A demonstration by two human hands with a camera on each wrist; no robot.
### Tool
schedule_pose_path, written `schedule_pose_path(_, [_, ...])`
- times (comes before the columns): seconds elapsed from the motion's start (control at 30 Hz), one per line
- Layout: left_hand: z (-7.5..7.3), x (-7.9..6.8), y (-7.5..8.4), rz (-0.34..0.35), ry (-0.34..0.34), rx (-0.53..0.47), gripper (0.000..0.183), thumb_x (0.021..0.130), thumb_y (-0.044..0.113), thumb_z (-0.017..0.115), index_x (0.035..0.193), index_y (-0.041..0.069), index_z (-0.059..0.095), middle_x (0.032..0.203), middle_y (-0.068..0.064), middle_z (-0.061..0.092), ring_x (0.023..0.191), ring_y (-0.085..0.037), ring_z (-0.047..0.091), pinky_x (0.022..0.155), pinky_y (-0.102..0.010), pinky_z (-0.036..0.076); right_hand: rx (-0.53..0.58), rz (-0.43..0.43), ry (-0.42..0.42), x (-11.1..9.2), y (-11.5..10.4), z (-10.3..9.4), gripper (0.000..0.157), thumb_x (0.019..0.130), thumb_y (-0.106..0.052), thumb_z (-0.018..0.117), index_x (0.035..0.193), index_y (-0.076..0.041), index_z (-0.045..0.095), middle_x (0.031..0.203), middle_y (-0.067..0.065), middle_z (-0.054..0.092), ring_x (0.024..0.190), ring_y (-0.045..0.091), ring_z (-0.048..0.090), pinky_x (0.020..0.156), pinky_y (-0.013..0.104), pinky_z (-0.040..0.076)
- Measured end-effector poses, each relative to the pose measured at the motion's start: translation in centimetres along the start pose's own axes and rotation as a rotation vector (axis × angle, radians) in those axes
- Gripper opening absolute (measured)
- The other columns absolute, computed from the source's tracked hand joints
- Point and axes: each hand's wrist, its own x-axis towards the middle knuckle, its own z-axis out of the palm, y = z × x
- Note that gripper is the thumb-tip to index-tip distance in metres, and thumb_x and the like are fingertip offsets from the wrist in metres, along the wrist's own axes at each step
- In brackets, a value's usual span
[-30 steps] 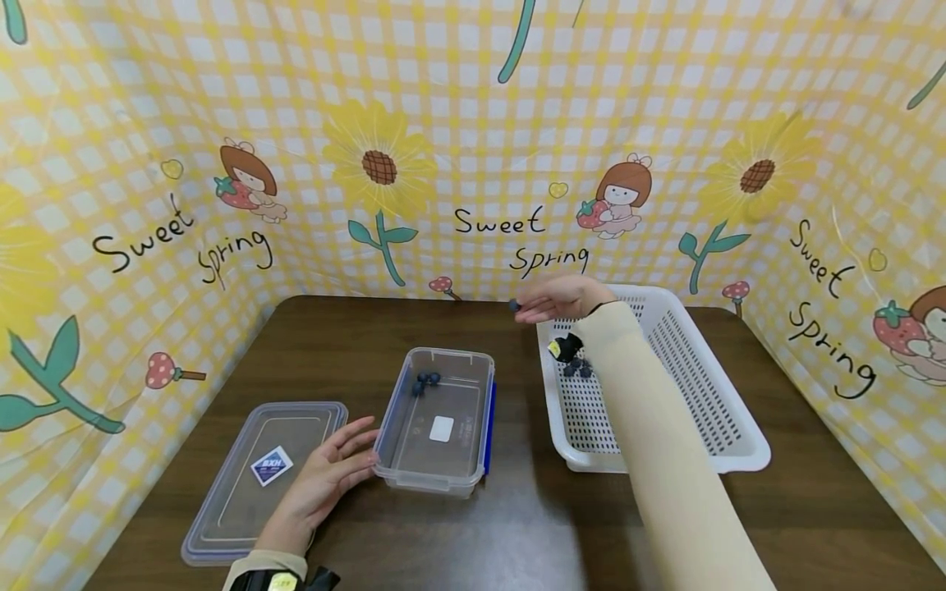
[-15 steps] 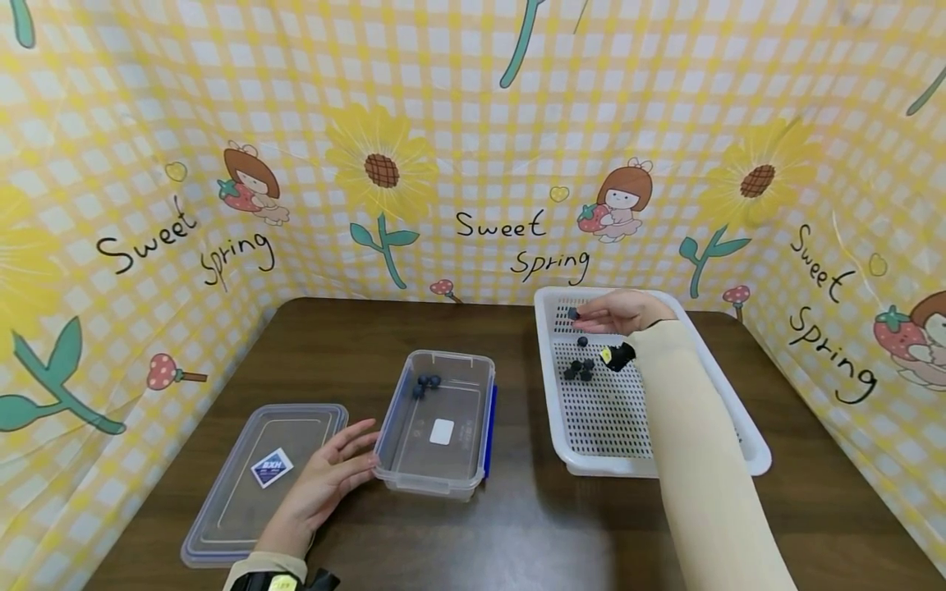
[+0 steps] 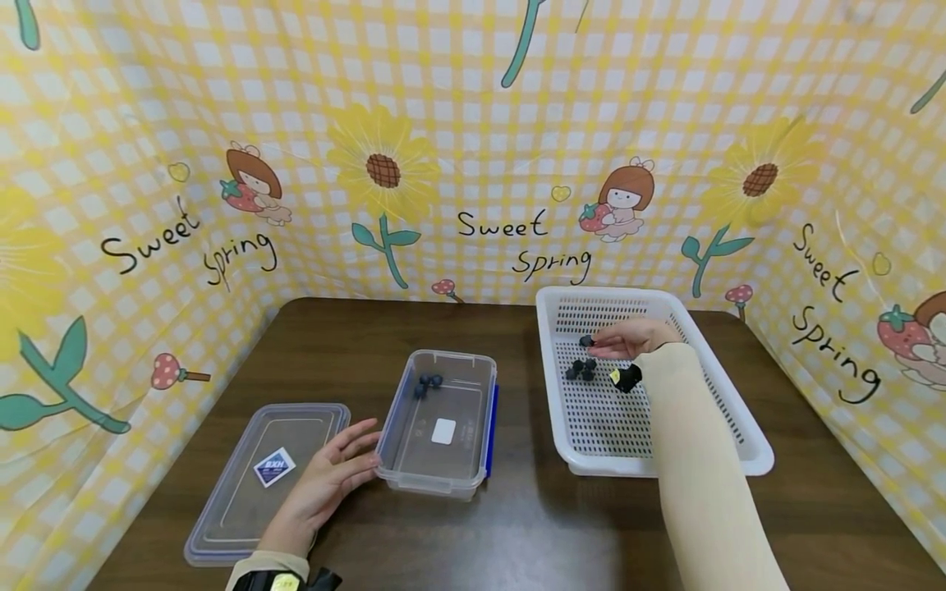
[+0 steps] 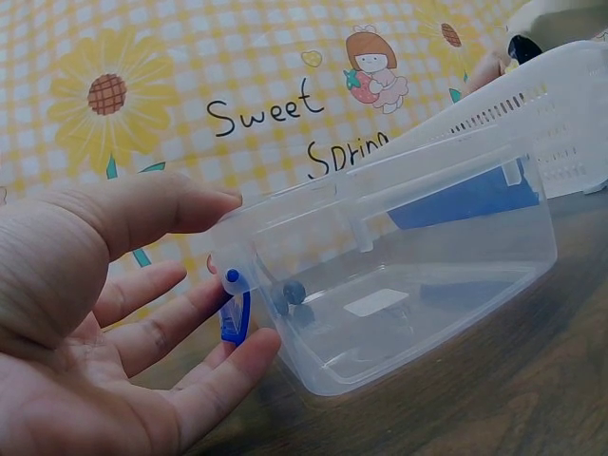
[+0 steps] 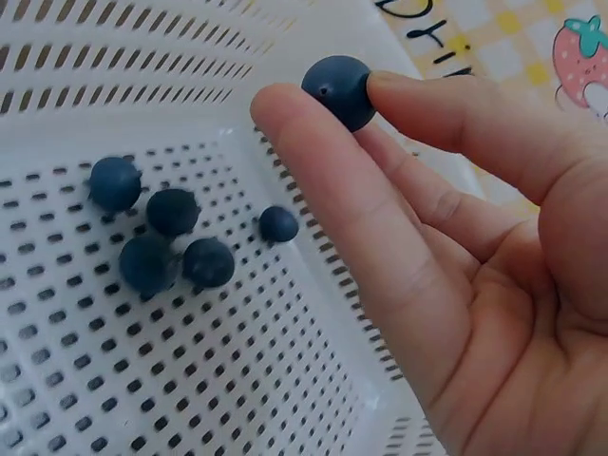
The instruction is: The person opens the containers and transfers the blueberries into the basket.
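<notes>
A blueberry [image 5: 339,92] is pinched between the thumb and index finger of my right hand [image 3: 633,337], inside the white perforated basket [image 3: 668,464]. Several loose blueberries [image 5: 149,264] lie on the basket floor below. My left hand [image 3: 336,474] touches the near left corner of a clear plastic container [image 3: 432,481]. Its thumb rests at the rim, and its nearly straight fingers reach to the blue latch [image 4: 236,318] in the left wrist view. Inside the container, a few blueberries [image 3: 427,383] sit near the far left corner, beside a white label [image 3: 443,432].
The container's clear lid [image 3: 236,509] with a blue-and-white sticker lies flat on the left, partly behind my left hand. A brown wooden table [image 3: 510,533] carries everything. Checkered yellow cloth [image 3: 480,139] hangs at the back and both sides.
My right hand has moved from left of the basket to over its inside, then lower toward the basket floor, a blueberry still at its fingertips. The left hand and container stay put.
</notes>
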Motion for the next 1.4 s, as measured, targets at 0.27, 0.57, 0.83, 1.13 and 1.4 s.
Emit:
schedule_pose_path(0.27, [0.1,0.0,0.1,-0.023,0.016,-0.003,0.056,0.093,-0.007,0.062,0.145,0.002,0.043,0.121,-0.003,0.06,0.099,-0.016,0.064,0.083,-0.029,0.054,0.012,0.06,0.042,0.4,1.7,-0.9,0.01,0.099,0.006,0.051,0.096,0.006,0.06,0.083,0.018,0.069,0.075,0.022,0.072,0.078,0.026,0.057])
schedule_pose_path(0.57, [0.0,0.0,0.0,-0.01,0.009,0.001,0.053,0.093,-0.008,0.061,0.143,0.006,0.047,0.121,-0.003,0.06,0.099,-0.015,0.063,0.083,-0.029,0.054,0.002,0.02,0.023,-0.1,2.1,-0.9,0.002,0.092,0.003,0.065,0.093,0.005,0.064,0.084,0.016,0.07,0.078,0.021,0.072,0.079,0.026,0.056])
schedule_pose_path(0.83, [0.0,0.1,-0.1,0.004,-0.005,0.005,0.052,0.093,-0.007,0.061,0.142,0.007,0.048,0.121,-0.002,0.059,0.099,-0.015,0.063,0.084,-0.029,0.054,-0.043,-0.016,0.047,0.2,0.2,0.9,0.021,0.1,-0.001,0.055,0.119,0.008,0.057,0.09,0.016,0.069,0.081,0.022,0.071,0.086,0.031,0.055])
schedule_pose_path(1.13, [0.1,0.1,0.1,-0.016,0.005,0.016,0.056,0.094,-0.006,0.06,0.146,0.001,0.041,0.123,-0.004,0.058,0.1,-0.015,0.063,0.085,-0.029,0.054,-0.094,-0.094,-0.054,0.3,-3.2,4.9,0.027,0.101,-0.002,0.056,0.125,0.009,0.051,0.1,0.018,0.069,0.083,0.023,0.071,0.092,0.038,0.052])
schedule_pose_path(1.4, [0.0,0.0,0.0,-0.001,-0.006,-0.002,0.052,0.093,-0.007,0.061,0.141,0.007,0.048,0.12,-0.002,0.06,0.099,-0.016,0.064,0.084,-0.029,0.055,-0.162,-0.126,-0.107,1.2,-4.1,9.5,0.026,0.1,-0.008,0.059,0.122,0.006,0.061,0.101,0.019,0.071,0.083,0.023,0.072,0.08,0.034,0.058])
